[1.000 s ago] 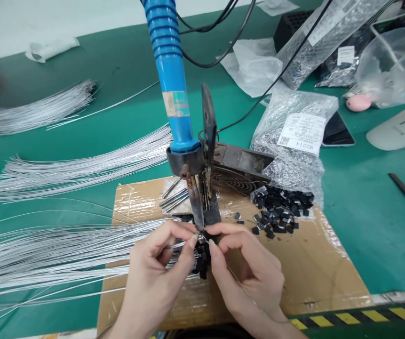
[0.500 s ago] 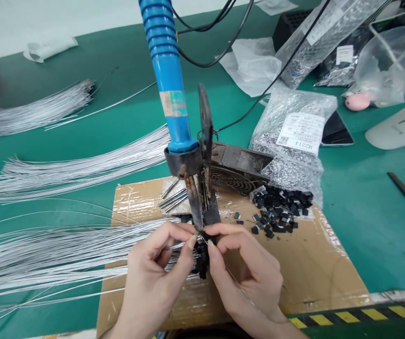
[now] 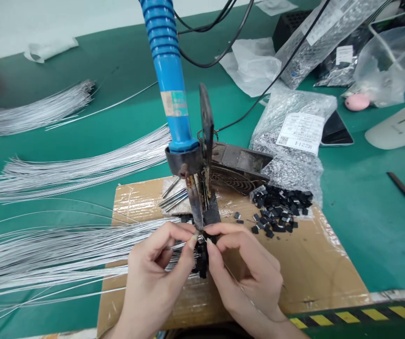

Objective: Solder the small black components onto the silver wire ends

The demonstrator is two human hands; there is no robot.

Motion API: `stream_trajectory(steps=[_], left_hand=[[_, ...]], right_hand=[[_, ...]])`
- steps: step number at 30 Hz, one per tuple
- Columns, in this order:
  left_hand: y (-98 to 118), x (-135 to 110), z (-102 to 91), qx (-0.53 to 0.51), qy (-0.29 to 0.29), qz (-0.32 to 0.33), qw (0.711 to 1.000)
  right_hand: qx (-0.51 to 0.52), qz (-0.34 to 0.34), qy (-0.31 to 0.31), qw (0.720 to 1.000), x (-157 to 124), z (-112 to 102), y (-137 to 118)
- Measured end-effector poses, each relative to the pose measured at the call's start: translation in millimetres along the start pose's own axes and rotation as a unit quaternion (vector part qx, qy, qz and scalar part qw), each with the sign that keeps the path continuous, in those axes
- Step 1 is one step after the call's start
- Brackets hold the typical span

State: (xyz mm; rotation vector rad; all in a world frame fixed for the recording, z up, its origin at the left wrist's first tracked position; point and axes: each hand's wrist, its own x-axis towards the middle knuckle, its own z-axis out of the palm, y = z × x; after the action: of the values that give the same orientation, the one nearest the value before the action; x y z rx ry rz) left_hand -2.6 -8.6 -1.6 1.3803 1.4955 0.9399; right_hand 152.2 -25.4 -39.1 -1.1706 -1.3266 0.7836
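Observation:
Directly under the tip of a blue-handled soldering iron (image 3: 169, 70), which a metal stand holds pointing down, both hands meet. My left hand (image 3: 158, 275) is closed in a pinch on a small silvery part (image 3: 200, 238), mostly covered by the fingertips. Thumb and forefinger of my right hand (image 3: 250, 270) pinch a thin wire (image 3: 237, 282), whose length trails down across the palm. Behind the fingers, a row of small black pieces (image 3: 201, 263) sits at the ends of a bundle of grey-white wires (image 3: 64, 249) reaching in from the left.
Cardboard (image 3: 315, 263) covers the middle of the green table (image 3: 375, 202). Loose black parts (image 3: 280, 207) lie right of a dark fan (image 3: 237, 165). Solder sticks (image 3: 174, 200) lie behind the iron tip. More wire bundles (image 3: 82, 172) stretch along the left. A bubble-wrap bag (image 3: 290, 103) stands farther back.
Almost nothing differs. Both hands stay in place under the iron tip, with only a very slight shift of the wire at the right fingertips.

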Motion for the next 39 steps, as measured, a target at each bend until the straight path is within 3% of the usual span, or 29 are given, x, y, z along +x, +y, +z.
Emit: stream_trajectory(steps=[13, 20, 25, 28, 30, 36, 39], left_hand=[[-1, -1, 0.3, -0.011, 0.004, -0.013, 1.000], [4, -4, 5.7, -0.024, 0.024, -0.068, 0.997], [-3, -6, -4.5, 0.012, -0.019, -0.060, 0.998], [-6, -10, -8.1, 0.034, -0.008, -0.048, 0.998], [-6, -13, -7.2, 0.034, 0.021, -0.055, 0.998], [-3, -21, -3.9, 0.066, 0.036, -0.042, 0.996], [-4, -23, -6.1, 0.100, 0.037, -0.006, 0.994]], right_hand=[[0.030, 0.013, -0.019, 0.999, -2, -1, 1], [0.036, 0.058, -0.027, 0.997, -2, -9, 3], [0.045, 0.151, 0.083, 0.984, -4, -34, 13], [0.140, 0.153, 0.062, 0.976, -4, -60, 20], [0.152, 0.156, 0.058, 0.974, -5, -76, 25], [0.023, 0.177, 0.158, 0.971, -10, -93, 33], [-0.075, 0.130, 0.097, 0.984, -8, -103, 34]])
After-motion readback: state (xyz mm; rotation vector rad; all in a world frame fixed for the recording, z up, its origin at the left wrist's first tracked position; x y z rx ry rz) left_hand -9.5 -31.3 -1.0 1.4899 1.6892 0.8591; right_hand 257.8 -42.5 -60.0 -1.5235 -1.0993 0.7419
